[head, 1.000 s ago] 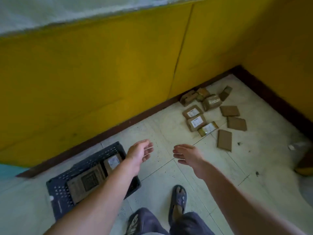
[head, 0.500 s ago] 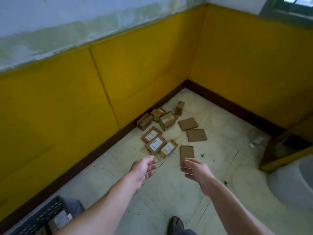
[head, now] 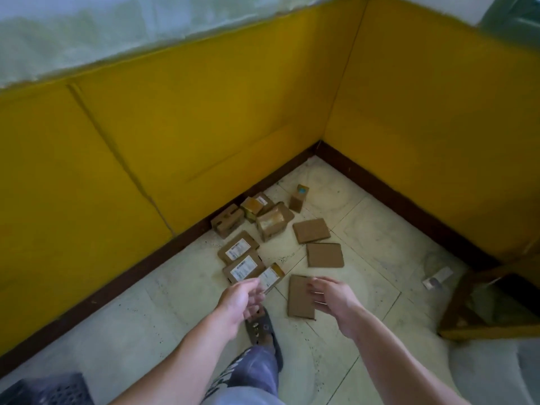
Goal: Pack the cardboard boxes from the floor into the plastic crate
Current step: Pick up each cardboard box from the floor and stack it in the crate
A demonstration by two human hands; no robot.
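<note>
Open tiled floor (head: 163, 311) leads to scattered cardboard boxes (head: 242, 266), hemmed by 2 yellow walls (head: 204, 118) behind.

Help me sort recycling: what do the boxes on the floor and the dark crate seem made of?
Boxes: matte brown cardboard, by their dull tan faces and creased edges; some bear white paper-looking labels. Crate: probably moulded plastic, dark blue-grey, by its perforated wall; only a corner shows.
</note>
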